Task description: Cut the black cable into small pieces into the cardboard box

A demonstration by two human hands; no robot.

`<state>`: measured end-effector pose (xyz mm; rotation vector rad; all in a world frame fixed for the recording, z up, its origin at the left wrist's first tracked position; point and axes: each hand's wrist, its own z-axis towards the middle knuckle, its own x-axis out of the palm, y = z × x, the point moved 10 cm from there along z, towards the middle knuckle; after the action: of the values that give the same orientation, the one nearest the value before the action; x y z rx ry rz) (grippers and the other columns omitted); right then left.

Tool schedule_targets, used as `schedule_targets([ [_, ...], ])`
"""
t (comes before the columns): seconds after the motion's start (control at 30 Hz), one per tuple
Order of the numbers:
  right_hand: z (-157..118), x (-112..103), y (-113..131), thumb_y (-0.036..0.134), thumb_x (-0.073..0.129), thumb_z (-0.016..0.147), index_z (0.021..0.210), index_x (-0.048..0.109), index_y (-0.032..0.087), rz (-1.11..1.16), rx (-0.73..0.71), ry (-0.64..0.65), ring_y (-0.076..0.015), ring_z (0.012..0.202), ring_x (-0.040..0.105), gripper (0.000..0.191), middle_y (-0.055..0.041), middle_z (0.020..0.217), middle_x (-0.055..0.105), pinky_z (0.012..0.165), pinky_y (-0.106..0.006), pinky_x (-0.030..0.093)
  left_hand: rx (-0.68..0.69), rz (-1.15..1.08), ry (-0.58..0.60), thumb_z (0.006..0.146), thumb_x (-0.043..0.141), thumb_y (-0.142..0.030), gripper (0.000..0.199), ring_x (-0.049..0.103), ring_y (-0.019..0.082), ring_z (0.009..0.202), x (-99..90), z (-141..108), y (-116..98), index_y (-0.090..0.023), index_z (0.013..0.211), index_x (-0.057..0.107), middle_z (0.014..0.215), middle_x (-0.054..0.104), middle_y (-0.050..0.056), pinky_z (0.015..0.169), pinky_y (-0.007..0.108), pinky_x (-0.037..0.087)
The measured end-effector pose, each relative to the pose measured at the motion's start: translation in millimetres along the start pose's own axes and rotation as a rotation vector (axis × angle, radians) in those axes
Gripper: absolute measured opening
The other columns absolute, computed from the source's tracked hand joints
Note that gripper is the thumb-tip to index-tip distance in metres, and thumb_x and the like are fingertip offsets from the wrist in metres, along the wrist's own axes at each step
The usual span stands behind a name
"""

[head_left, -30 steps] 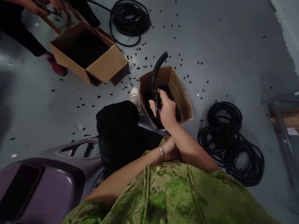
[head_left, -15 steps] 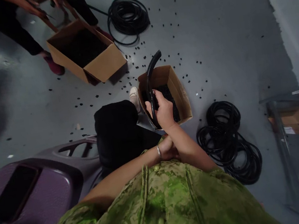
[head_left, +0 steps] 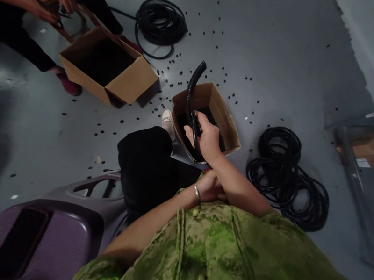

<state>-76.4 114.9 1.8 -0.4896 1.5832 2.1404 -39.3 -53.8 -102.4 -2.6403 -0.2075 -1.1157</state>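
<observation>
My right hand point(head_left: 208, 139) is closed around a black curved hose point(head_left: 193, 81) over a small cardboard box point(head_left: 225, 117). The hose has a ribbed or notched upper end that arcs up and to the right past the box's far rim. Dark small pieces point(head_left: 221, 141) lie in the box. Close to my body, my left hand point(head_left: 210, 186) is tucked under my right wrist, its fingers curled and mostly hidden; what it grips, if anything, does not show. A silver bracelet point(head_left: 197, 193) circles the left wrist.
Black hose coils lie on the floor, one at the right point(head_left: 283, 167), another at the back point(head_left: 161, 21). Another person's hands point(head_left: 67, 0) hold scissors point(head_left: 63, 16) above a larger carton point(head_left: 133, 80). Small black bits dot the floor. A phone point(head_left: 20, 242) rests on a purple stool point(head_left: 69, 225).
My right hand has shifted slightly to the right, and the hose's upper end has swung right with it. My left hand has barely moved. The other person's scissors now show more clearly.
</observation>
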Motion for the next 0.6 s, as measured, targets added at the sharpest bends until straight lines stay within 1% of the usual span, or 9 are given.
schedule_targets([
  [0.1,0.4,-31.8,-19.9,0.042,0.051,0.092,0.127,0.055,0.021,-0.026,0.057,-0.077,-0.02,0.09,0.067,0.041,-0.0059,0.099,0.07,0.081,-0.031,0.053,-0.073,0.195,0.066,0.075,0.064,-0.036,0.024,0.046,0.011,0.045,-3.7,-16.2,-3.2,-0.014,0.068,0.063,0.062,0.061,0.005,0.042,0.022,0.022],
  [0.17,-7.7,-56.6,-39.5,0.043,0.052,0.091,0.125,0.057,0.019,-0.063,0.11,-0.147,-0.0204,0.088,0.066,0.042,-0.0063,0.097,0.069,0.08,-0.033,0.053,-0.004,0.353,0.033,0.073,0.07,-0.031,0.019,0.052,0.012,0.05,-16.7,-35.0,-27.7,-0.013,0.071,0.066,0.066,0.065,0.007,0.044,0.022,0.026],
  [0.23,-25.0,-66.9,-59.9,0.043,0.055,0.088,0.121,0.06,0.018,-0.098,0.166,-0.14,-0.0205,0.084,0.066,0.042,-0.0063,0.093,0.07,0.079,-0.033,0.052,0.147,0.412,-0.061,0.074,0.072,-0.028,0.015,0.055,0.012,0.054,-36.3,-55.9,-68.4,-0.013,0.075,0.068,0.068,0.067,0.008,0.047,0.021,0.031],
  [0.27,-37.1,-63.7,-70.6,0.042,0.056,0.087,0.119,0.062,0.018,-0.1,0.205,-0.098,-0.0202,0.081,0.065,0.041,-0.0057,0.09,0.07,0.078,-0.033,0.052,0.281,0.382,-0.159,0.075,0.072,-0.027,0.015,0.053,0.011,0.053,-50.5,-67.0,-96.2,-0.014,0.073,0.067,0.067,0.066,0.007,0.049,0.021,0.033],
  [0.33,-67.0,-44.7,-88.5,0.039,0.057,0.084,0.115,0.064,0.018,-0.079,0.284,0.013,-0.0198,0.076,0.064,0.038,-0.0047,0.086,0.07,0.075,-0.032,0.052,0.578,0.296,-0.413,0.079,0.07,-0.025,0.013,0.052,0.009,0.055,-82.0,-90.9,-148.8,-0.015,0.073,0.065,0.069,0.064,0.004,0.053,0.021,0.037],
  [0.37,-82.9,-31.7,-95.1,0.038,0.058,0.083,0.115,0.064,0.018,-0.054,0.322,0.064,-0.0195,0.075,0.064,0.038,-0.0043,0.086,0.07,0.073,-0.031,0.052,0.675,0.261,-0.522,0.078,0.07,-0.024,0.01,0.054,0.009,0.058,-94.4,-98.2,-165.8,-0.015,0.076,0.065,0.072,0.065,0.003,0.056,0.021,0.039],
  [0.4,-97.9,-16.9,-99.9,0.037,0.059,0.082,0.115,0.065,0.018,-0.026,0.357,0.119,-0.0191,0.073,0.064,0.038,-0.0037,0.085,0.071,0.071,-0.03,0.052,0.715,0.245,-0.586,0.078,0.07,-0.022,0.009,0.056,0.01,0.062,-102.0,-98.0,-175.8,-0.015,0.081,0.066,0.077,0.066,0.003,0.06,0.021,0.042],
  [0.5,-126.8,20.3,-102.5,0.035,0.061,0.08,0.116,0.065,0.022,-0.002,0.391,0.258,-0.0184,0.073,0.065,0.039,-0.0017,0.084,0.071,0.07,-0.028,0.051,0.642,0.223,-0.66,0.078,0.073,-0.024,0.018,0.061,0.012,0.068,-112.2,-70.6,-179.3,-0.015,0.089,0.064,0.08,0.066,0.004,0.064,0.022,0.045],
  [0.6,-129.7,34.0,-96.6,0.031,0.061,0.079,0.117,0.066,0.023,-0.036,0.343,0.327,-0.0179,0.075,0.065,0.039,-0.0019,0.087,0.073,0.073,-0.026,0.05,0.556,0.219,-0.625,0.082,0.07,-0.031,0.02,0.063,0.013,0.065,-109.9,-41.0,-172.4,-0.015,0.088,0.06,0.08,0.066,0.005,0.061,0.024,0.044],
])
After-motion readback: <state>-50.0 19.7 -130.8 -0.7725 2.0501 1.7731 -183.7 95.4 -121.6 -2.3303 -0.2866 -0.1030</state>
